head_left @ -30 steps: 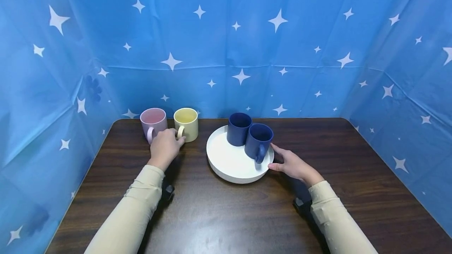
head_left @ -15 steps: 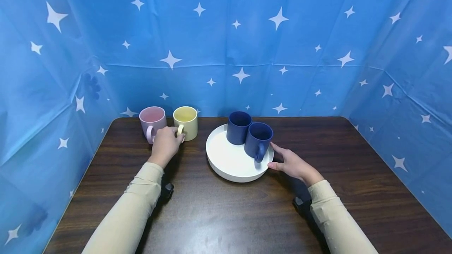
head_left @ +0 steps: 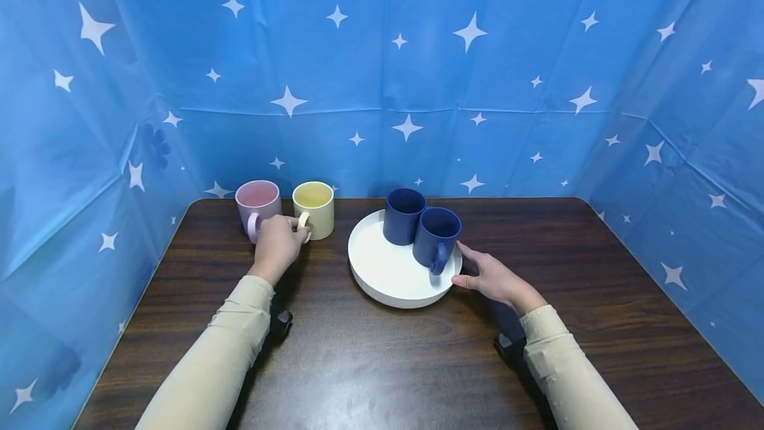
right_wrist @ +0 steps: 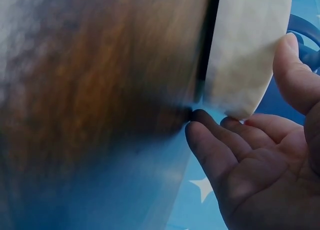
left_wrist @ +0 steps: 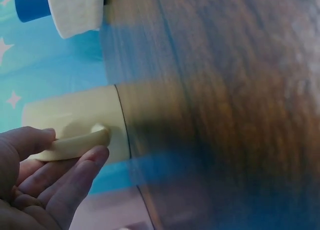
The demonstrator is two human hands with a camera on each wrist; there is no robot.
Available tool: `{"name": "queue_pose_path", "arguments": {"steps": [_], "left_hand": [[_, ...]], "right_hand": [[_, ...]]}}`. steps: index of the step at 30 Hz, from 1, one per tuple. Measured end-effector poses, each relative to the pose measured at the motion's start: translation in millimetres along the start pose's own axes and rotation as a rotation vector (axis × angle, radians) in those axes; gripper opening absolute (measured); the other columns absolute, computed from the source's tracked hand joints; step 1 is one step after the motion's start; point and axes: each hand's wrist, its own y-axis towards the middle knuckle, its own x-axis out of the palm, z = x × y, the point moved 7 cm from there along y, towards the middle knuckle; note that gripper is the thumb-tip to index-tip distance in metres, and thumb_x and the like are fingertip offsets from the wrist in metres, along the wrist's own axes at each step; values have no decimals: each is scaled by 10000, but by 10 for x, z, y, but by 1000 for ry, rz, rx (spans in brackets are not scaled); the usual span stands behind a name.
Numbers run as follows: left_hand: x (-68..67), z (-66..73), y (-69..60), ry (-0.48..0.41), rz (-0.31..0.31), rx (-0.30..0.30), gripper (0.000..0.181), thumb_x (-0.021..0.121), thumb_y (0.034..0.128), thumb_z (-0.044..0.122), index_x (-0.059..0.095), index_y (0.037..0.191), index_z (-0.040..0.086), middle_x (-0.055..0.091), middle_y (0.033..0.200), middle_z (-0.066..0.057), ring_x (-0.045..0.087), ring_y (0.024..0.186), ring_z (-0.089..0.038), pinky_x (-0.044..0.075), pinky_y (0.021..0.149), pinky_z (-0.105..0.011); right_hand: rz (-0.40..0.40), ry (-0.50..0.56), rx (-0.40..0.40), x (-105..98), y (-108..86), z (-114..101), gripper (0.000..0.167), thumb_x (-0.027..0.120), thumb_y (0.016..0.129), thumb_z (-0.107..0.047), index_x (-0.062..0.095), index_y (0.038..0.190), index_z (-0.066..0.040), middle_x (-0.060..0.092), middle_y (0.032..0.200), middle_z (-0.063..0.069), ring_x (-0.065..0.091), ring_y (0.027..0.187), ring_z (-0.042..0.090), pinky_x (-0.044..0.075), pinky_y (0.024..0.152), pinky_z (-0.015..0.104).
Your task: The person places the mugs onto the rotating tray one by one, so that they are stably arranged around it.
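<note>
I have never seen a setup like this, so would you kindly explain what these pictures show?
There is no robot here, just a person working bare-handed. The wide picture comes from a camera worn on the head; the two closer ones come from a camera on each wrist, so things look sideways in them. On the brown table stand a pink mug and a yellow mug; to their right, a white tray carries two dark blue mugs. The left hand pinches the yellow mug's handle, and the right hand holds the white tray at its rim.
</note>
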Motion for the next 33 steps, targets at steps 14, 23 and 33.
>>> {"name": "queue_pose_path", "arguments": {"steps": [14, 23, 33], "left_hand": [[-66, -60, -53, -36, 24, 26, 230, 696, 957, 120, 762, 1104, -44, 763, 949, -173, 612, 787, -282, 484, 722, -397], [-103, -75, -71, -46, 24, 55, 238, 699, 961, 124, 756, 1107, -55, 760, 963, -189, 617, 791, -300, 490, 756, -418], [-164, -67, -102, -52, 14, 59, 253, 685, 978, 142, 750, 1126, -52, 757, 1005, -192, 627, 783, -289, 491, 759, -426]], "right_hand": [[3, 5, -8, -7, 8, 1, 827, 685, 986, -277, 208, 1599, 7, 250, 1624, 257, 227, 1495, 445, 231, 1172, 619], [4, 8, 1, -1, 1, -2, 845, 694, 980, -286, 199, 1603, -3, 241, 1631, 242, 225, 1500, 431, 229, 1178, 606], [10, 9, -6, -8, -3, -9, 827, 686, 985, -275, 206, 1605, -12, 246, 1626, 254, 224, 1495, 447, 233, 1169, 624]]}}
